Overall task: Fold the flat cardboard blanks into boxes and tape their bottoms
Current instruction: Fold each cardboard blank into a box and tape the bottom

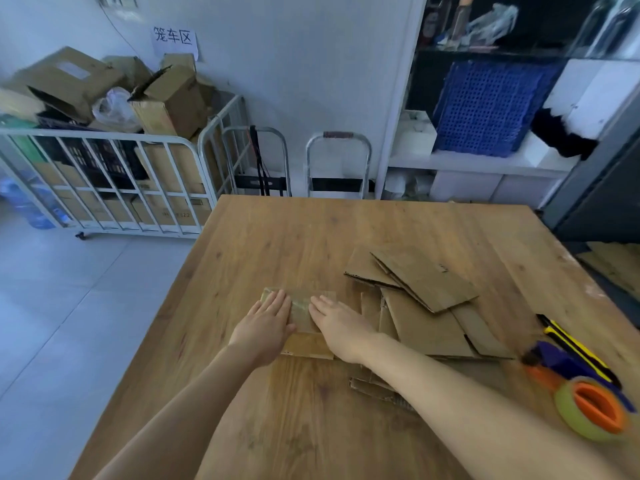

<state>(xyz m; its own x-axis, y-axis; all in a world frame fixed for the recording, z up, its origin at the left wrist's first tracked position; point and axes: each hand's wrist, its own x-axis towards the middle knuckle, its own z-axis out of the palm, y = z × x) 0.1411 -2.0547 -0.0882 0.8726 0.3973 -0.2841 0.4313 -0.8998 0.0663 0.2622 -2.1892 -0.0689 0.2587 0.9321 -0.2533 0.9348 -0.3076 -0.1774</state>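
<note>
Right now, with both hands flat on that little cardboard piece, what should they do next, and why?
Probably rub both palms outward to smooth it down. The left hand and right hand lie flat, fingers straight, on the cardboard piece. A glossy strip that looks like tape shows between them, and the tape dispenser sits unheld at the right.

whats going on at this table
A person presses the left hand and right hand flat on a small box on the table, apparently smoothing tape across it. A pile of flat blanks lies just to its right. A tape dispenser and knife sit untouched at the right edge.
</note>
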